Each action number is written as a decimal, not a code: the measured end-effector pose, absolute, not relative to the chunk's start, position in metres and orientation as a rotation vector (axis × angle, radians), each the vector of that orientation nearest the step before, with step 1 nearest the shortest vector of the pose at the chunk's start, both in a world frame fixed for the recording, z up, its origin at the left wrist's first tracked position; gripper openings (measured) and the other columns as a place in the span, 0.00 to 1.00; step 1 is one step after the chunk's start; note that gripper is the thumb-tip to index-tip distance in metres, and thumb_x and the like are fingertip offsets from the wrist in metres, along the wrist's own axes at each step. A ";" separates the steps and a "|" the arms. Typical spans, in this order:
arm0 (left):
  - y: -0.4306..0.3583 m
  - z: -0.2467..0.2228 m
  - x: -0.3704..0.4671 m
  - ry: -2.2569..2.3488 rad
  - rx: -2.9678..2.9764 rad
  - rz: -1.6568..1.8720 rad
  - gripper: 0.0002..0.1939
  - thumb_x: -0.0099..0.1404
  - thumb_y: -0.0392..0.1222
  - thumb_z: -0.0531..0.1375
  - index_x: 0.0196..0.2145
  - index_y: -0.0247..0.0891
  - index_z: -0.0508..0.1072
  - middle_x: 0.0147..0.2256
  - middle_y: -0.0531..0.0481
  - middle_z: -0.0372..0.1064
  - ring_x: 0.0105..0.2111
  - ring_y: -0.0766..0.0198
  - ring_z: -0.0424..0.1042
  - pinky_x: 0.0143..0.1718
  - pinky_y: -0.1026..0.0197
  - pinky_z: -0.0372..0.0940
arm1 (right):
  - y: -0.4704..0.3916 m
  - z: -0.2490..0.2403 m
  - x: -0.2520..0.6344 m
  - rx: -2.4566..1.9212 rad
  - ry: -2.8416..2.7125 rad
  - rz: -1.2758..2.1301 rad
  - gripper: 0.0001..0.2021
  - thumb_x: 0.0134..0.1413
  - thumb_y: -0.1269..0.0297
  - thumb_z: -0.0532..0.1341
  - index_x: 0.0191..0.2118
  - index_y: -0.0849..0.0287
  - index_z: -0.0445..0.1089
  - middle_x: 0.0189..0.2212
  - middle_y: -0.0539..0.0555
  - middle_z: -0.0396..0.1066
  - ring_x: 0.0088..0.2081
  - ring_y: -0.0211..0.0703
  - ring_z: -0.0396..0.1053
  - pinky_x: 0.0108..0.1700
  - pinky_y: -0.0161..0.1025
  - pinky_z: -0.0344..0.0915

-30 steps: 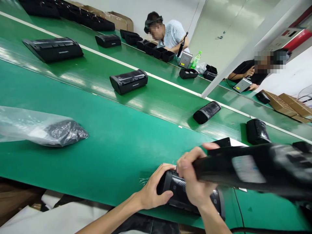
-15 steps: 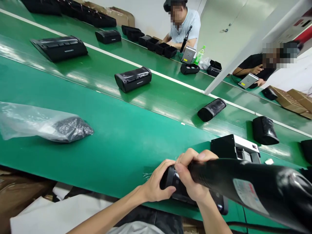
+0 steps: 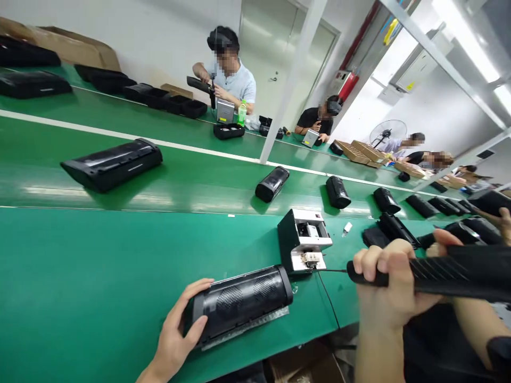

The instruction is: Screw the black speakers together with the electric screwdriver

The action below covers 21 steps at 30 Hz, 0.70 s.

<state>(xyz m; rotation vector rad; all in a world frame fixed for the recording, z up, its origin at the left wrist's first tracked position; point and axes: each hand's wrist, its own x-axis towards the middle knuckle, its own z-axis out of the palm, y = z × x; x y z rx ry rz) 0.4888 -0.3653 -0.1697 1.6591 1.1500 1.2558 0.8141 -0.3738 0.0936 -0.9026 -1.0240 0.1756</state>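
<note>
A black speaker (image 3: 243, 298) with perforated patches lies on the green table, a strip of bubble wrap (image 3: 255, 324) under its near edge. My left hand (image 3: 179, 324) grips its left end, thumb and fingers on opposite sides. In my right hand (image 3: 387, 276) is a black electric screwdriver (image 3: 451, 271), held level with its thin bit pointing left. The bit reaches the front of a black and white screw feeder (image 3: 285, 239), just behind the speaker's right end. Whether a screw sits on the bit is too small to tell.
Several black speakers (image 3: 115, 165) stand along the green conveyor (image 3: 199, 181) behind the table. A white post (image 3: 293, 80) rises beyond it. Co-workers (image 3: 235, 80) sit on the far side. At the right edge, another person's hand (image 3: 505, 221) is near black parts (image 3: 395, 229).
My right hand has carried the screwdriver from above the speaker to the right, its bit now at the screw feeder. The left hand stays on the speaker. The view has swung right.
</note>
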 end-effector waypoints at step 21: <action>-0.331 -0.083 0.578 0.924 2.605 0.304 0.45 0.75 0.67 0.66 0.81 0.50 0.61 0.74 0.31 0.68 0.65 0.28 0.75 0.62 0.35 0.70 | -0.424 0.060 0.826 -0.901 -1.093 0.458 0.22 0.68 0.67 0.71 0.60 0.40 0.68 0.20 0.36 0.66 0.12 0.36 0.56 0.17 0.36 0.64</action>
